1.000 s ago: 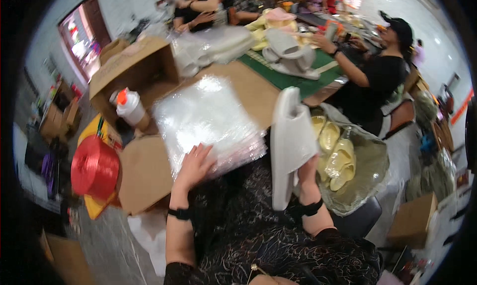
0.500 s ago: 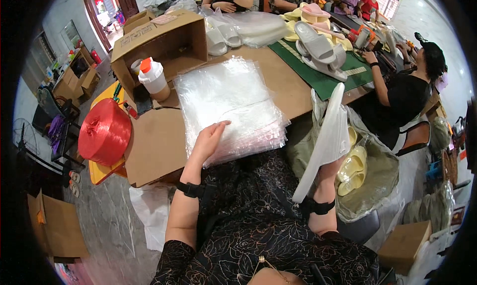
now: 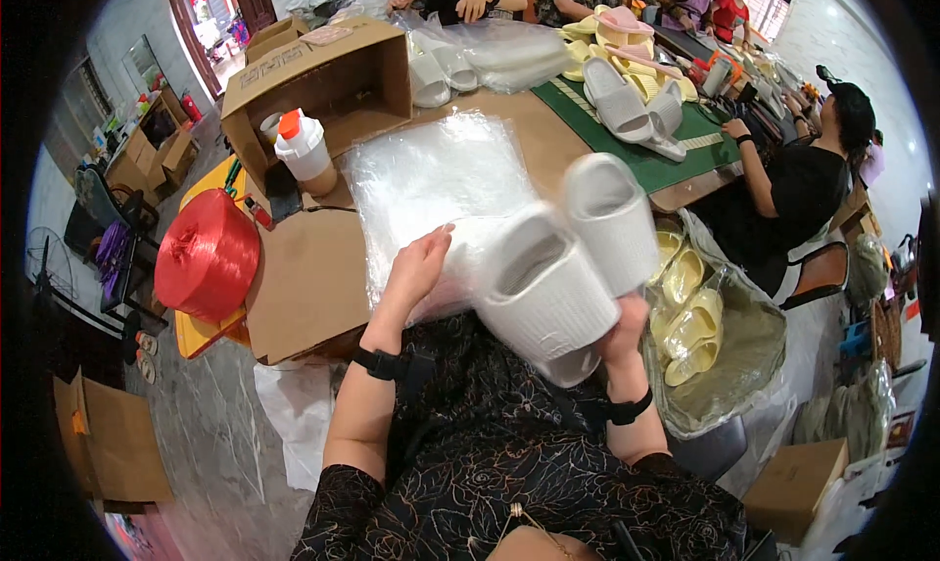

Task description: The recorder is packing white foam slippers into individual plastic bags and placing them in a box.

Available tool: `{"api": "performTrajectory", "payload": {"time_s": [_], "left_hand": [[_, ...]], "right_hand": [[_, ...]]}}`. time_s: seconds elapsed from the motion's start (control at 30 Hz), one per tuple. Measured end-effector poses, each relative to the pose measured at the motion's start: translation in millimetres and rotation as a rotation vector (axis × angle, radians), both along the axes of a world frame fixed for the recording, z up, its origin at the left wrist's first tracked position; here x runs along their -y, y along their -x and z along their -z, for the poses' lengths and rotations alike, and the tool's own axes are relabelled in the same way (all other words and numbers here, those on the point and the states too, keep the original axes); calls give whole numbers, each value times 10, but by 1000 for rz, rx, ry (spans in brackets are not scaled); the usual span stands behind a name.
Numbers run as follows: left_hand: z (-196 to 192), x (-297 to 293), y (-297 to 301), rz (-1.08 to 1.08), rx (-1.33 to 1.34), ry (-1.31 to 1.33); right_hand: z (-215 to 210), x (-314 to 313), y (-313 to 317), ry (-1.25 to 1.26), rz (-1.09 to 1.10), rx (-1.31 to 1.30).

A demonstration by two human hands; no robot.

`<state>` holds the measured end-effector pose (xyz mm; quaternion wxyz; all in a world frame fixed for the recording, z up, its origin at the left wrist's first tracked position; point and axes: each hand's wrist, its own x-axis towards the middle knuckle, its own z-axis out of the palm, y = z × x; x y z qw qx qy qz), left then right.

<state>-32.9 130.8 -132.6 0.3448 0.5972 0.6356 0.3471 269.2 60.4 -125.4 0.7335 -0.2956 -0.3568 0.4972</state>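
Note:
A pair of light grey slide sandals (image 3: 553,311) hangs in front of me, slightly blurred by motion. My right hand (image 3: 624,328) grips them at the right side, its fingertips partly behind the soles. My left hand (image 3: 419,265) rests on a stack of clear plastic bags (image 3: 431,174) at the table's near edge. Its fingers are stretched out over the top bag, beside the nearer sandal. That sandal covers the right part of the stack.
A cardboard box (image 3: 318,101) lies on its side behind a shaker bottle (image 3: 305,157). Red twine (image 3: 208,257) stands left. More grey slides (image 3: 627,101) lie on a green mat (image 3: 700,140). A sack (image 3: 749,350) at right holds bagged yellow slides (image 3: 695,331). Co-workers sit around.
My right hand has brought the grey slides left over the bags and turned their upper sides into view. Grey slides on the mat show more fully. My left hand has barely shifted.

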Motion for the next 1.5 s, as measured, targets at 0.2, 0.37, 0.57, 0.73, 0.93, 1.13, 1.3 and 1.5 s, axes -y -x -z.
{"api": "performTrajectory", "payload": {"time_s": [0.2, 0.37, 0.57, 0.73, 0.93, 1.13, 1.3, 1.5], "left_hand": [[9, -133, 155, 166, 264, 69], [-121, -153, 138, 102, 232, 91], [-15, -197, 198, 102, 178, 56], [-65, -88, 181, 248, 168, 17], [-301, 203, -10, 360, -317, -216], [-446, 380, -208, 428, -586, -349], [-512, 404, -302, 512, -550, -431], [-746, 524, -320, 576, -425, -414]], "right_hand": [[-2, -92, 257, -527, 14, 1462], [80, -49, 210, -411, -90, 1710], [105, -26, 264, -449, -224, 1676], [100, -207, 191, -188, -48, 1672], [-17, -291, 196, -50, -23, 1627], [-2, -319, 337, -120, -33, 1573], [-94, -408, 555, -149, -25, 1629], [-216, -884, 950, 42, -99, 1633]]}}
